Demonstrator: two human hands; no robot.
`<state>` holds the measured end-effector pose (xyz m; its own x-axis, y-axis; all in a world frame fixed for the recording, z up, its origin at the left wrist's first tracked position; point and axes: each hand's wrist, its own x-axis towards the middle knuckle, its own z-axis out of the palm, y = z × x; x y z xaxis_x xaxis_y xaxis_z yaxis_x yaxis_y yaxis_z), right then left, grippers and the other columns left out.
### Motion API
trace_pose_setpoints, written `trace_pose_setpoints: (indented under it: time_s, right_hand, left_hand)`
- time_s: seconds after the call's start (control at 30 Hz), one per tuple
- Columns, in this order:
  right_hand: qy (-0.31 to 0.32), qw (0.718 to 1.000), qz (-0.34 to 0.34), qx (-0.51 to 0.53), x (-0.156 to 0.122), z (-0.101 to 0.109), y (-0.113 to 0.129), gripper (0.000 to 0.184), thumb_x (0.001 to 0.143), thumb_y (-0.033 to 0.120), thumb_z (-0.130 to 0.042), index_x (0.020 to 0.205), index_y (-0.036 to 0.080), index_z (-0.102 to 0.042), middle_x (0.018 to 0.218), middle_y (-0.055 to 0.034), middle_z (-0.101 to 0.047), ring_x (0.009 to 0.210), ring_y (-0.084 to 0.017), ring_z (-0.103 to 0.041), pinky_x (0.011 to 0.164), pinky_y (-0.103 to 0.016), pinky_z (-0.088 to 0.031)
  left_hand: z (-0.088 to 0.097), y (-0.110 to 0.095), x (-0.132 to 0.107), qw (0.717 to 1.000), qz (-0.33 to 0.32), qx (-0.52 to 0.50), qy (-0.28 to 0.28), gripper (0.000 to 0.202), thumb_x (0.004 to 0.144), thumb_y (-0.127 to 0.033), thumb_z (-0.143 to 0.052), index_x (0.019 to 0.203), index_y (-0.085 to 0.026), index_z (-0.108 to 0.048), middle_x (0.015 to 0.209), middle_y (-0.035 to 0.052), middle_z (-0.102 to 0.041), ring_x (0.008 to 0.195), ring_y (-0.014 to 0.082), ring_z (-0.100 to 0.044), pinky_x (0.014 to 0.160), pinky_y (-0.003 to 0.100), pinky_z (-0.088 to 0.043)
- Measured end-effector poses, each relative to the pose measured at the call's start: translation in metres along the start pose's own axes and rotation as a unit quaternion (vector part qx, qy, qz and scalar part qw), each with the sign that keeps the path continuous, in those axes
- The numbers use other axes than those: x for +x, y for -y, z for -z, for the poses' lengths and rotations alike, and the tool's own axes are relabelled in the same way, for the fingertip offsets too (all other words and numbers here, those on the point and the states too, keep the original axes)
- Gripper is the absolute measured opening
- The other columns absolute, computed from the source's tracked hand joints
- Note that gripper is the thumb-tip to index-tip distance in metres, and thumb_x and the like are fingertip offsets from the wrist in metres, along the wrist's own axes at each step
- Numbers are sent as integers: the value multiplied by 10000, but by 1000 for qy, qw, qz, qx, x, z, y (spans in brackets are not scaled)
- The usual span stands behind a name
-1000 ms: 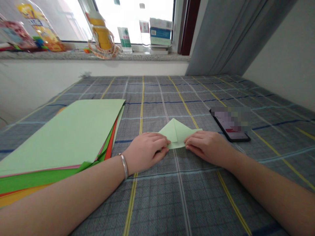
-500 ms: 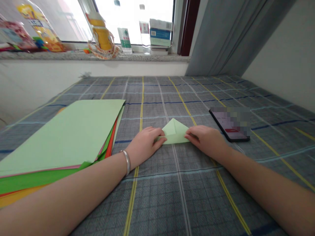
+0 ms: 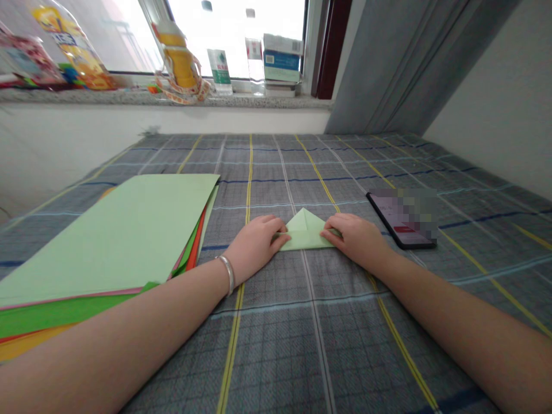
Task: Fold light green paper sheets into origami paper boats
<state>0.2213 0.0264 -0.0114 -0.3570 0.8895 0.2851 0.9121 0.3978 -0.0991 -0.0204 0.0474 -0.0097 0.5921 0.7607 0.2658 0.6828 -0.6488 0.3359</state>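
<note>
A small folded sheet of pale green paper (image 3: 305,237) lies on the plaid cloth, its peak pointing away from me and a straight flap across its near side. My left hand (image 3: 257,238) pinches the flap's left end between thumb and fingers. At the other end, my right hand (image 3: 354,236) is closed on the flap's right side. Both hands rest low against the cloth, and their fingertips cover the paper's side corners. A silver bangle (image 3: 227,276) circles my left wrist.
To the left lies a stack of coloured paper (image 3: 112,236), pale green on top. A phone (image 3: 401,221) rests at the right on the plaid cloth (image 3: 276,328). Along the windowsill (image 3: 241,102) stand a yellow bottle (image 3: 181,63), small boxes (image 3: 282,60) and snack bags (image 3: 73,46).
The near edge of the green paper has been turned up into a wider, straighter band. My right hand has shifted slightly left and away from me; the left hand moved slightly away too.
</note>
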Motion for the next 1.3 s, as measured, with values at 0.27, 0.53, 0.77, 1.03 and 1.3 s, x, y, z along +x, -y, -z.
trace_pose_setpoints:
  time_s: [0.27, 0.53, 0.77, 1.03, 1.3]
  right_hand:
    - [11, 1000, -10, 4, 5, -4, -4, 189, 894, 370, -522, 821, 215, -603, 859, -12, -671, 786, -167, -582, 605, -280, -328]
    - [-2, 1000, -10, -20, 5, 3, -5, 275, 927, 398, -449, 831, 206, -620, 831, -25, -683, 772, -180, -591, 638, -302, -334]
    - [-50, 983, 128, -123, -1, 14, 8, 308, 927, 384, -450, 775, 184, -629, 755, -49, -671, 789, -208, -552, 907, -379, -294]
    - [-53, 987, 103, -116, 2, 5, 15, 282, 922, 372, -490, 731, 195, -598, 740, -22, -649, 767, -188, -534, 837, -360, -288]
    - [-44, 995, 60, -69, 7, -4, 7, 217, 878, 381, -572, 774, 197, -621, 782, -14, -664, 775, -190, -552, 808, -351, -270]
  left_hand:
    - [-1, 2, 3, 1000, 10, 7, -3, 128, 887, -268, -536, 838, -164, -592, 854, 46, -605, 815, 187, -577, 758, 330, -474]
    - [0, 0, -1, 997, -45, 58, -15, 185, 922, -303, -474, 918, -157, -587, 909, 62, -642, 900, 213, -565, 835, 365, -456]
    - [1, -5, -4, 985, -68, 146, -58, 194, 916, -329, -476, 877, -175, -586, 924, 71, -673, 966, 240, -564, 884, 420, -411]
    - [-2, 0, 0, 994, -39, 95, -41, 150, 891, -315, -531, 836, -183, -574, 879, 36, -680, 892, 227, -594, 831, 392, -419]
    - [-2, -1, 1, 993, -48, 105, -40, 149, 889, -312, -542, 824, -181, -570, 840, 28, -687, 827, 208, -618, 856, 380, -416]
